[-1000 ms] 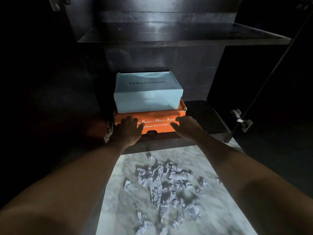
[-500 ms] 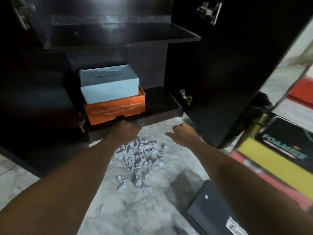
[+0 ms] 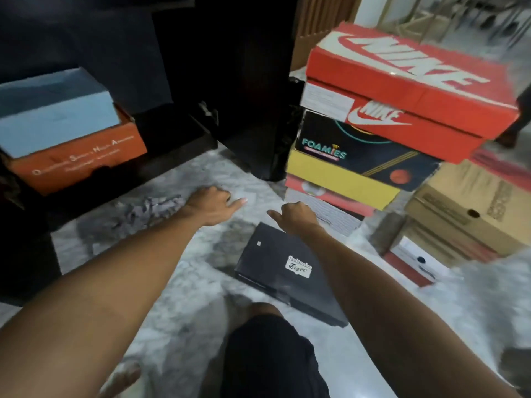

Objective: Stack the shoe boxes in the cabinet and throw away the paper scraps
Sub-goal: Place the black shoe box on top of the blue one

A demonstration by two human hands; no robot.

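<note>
A person's two bare arms reach forward over a marble floor [image 3: 184,300]. The left hand [image 3: 211,206] is released, fingers extended and holding nothing, just above the floor near a heap of paper scraps [image 3: 152,206]. The right hand [image 3: 296,218] hangs loosely curled, thumb out, its grip empty, over the far end of a black box [image 3: 283,271] lying flat on the floor. In the dark cabinet [image 3: 172,130] at left, a pale blue box [image 3: 54,110] already sits on an orange box [image 3: 83,156] on the bottom shelf. At right, outside the cabinet, stands a stack: a red box [image 3: 402,90] on top, a black-and-yellow box [image 3: 356,162] beneath, more boxes under it, and brown cartons [image 3: 471,214] beside. The black box is probably light, stiff cardboard with a smooth, perhaps slippery lid; holding it at both short ends or long sides with flat palms should serve best, keeping the lid from lifting. The scraps look crumpled, soft and weightless, best gathered in handfuls. The open cabinet door [image 3: 250,81] stands between the stack and the shelf, and the person's own knee [image 3: 267,320] lies near the black box.
</note>
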